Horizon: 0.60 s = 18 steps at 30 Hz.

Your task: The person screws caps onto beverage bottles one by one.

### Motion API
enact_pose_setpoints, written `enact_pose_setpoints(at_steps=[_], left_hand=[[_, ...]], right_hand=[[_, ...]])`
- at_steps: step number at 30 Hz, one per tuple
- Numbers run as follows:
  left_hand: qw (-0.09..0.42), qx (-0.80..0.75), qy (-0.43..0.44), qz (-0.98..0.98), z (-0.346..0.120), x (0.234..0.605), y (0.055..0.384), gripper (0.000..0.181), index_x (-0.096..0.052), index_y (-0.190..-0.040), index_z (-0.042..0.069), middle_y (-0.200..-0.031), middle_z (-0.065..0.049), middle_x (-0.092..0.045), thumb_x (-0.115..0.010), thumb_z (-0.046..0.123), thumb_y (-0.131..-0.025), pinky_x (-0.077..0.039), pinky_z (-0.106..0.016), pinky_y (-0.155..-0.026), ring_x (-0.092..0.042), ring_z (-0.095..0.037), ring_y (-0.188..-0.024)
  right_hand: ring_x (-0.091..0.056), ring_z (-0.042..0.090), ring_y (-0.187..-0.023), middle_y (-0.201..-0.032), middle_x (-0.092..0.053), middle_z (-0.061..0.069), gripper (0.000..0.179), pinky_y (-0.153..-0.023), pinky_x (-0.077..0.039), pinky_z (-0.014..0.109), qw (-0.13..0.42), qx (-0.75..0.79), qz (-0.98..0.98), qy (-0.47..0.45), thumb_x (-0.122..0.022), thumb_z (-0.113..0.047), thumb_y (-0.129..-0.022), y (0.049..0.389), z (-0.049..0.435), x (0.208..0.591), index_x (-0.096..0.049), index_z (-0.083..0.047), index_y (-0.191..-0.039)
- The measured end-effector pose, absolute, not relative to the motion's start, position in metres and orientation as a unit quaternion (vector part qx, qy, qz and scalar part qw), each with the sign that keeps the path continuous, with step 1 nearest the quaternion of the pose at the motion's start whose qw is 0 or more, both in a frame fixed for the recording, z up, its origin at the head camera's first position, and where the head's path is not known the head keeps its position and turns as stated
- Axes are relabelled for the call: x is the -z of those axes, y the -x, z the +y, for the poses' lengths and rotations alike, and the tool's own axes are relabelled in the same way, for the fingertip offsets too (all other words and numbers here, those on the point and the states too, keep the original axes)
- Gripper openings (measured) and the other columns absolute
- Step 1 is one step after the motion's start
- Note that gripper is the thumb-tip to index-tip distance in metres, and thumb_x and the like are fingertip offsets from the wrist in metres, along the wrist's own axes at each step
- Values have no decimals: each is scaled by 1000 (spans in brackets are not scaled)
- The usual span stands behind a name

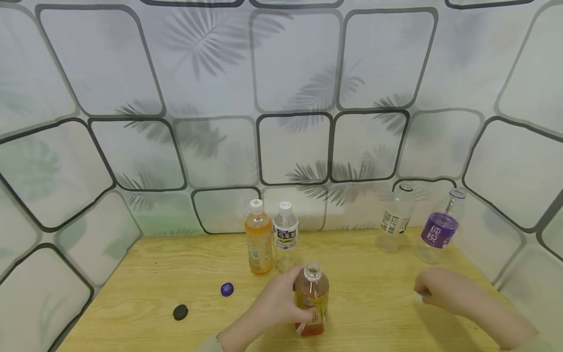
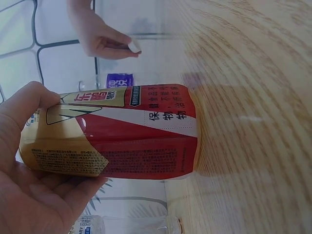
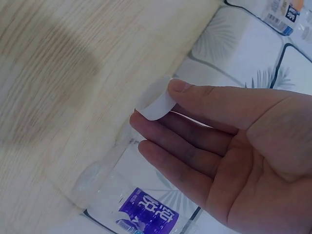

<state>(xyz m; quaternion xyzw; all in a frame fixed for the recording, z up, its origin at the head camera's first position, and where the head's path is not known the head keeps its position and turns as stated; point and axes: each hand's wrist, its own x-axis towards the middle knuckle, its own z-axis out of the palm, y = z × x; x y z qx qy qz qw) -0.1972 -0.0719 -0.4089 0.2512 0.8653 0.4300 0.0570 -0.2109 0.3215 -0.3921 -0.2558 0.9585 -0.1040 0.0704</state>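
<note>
- Grips the uncapped bottle [image 1: 317,293] in the left hand [image 1: 274,303], thumb and fingers curled round its sides.
- Has that bottle upright on the table [image 1: 365,318], near the front, with reddish drink inside and a red, white and gold label.
- Pinches a white cap [image 3: 158,103] in the right hand [image 1: 444,288] — between thumb and fingertips — above the table, well apart from the bottle.
- Shows an orange-drink bottle [image 1: 259,244] just beside a clear bottle [image 1: 286,237], both white-topped, beyond the left hand.
- Shows a purple cap [image 1: 227,289] and a black cap [image 1: 180,312] lying to the left.
- Has a purple-labelled bottle [image 1: 440,230] and a white-labelled bottle [image 1: 395,222] standing at far right.
</note>
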Motion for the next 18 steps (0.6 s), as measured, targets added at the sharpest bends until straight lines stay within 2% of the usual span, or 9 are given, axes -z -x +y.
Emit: enact_pose_setpoints(at_steps=[8, 18], left_hand=[[60, -431, -249, 865, -72, 409, 197, 71, -62, -137, 9, -122, -2, -77, -94, 18, -75, -60, -28, -99, -73, -18, -113], [54, -429, -250, 867, -71, 410, 198, 71, -62, -137, 9, -122, -2, -77, -94, 16, -74, -60, -28, -98, -73, -18, -113]], right_hand=[[-29, -2, -57, -62, -34, -17, 47, -53, -29, 19, 55, 98, 961, 253, -80, -1, -85, 210, 303, 387, -42, -20, -62], [-28, -1, -56, -61, -31, -17, 49, -53, -28, 19, 43, 96, 954, 281, -79, -1, -85, 211, 280, 378, -41, -22, -62]])
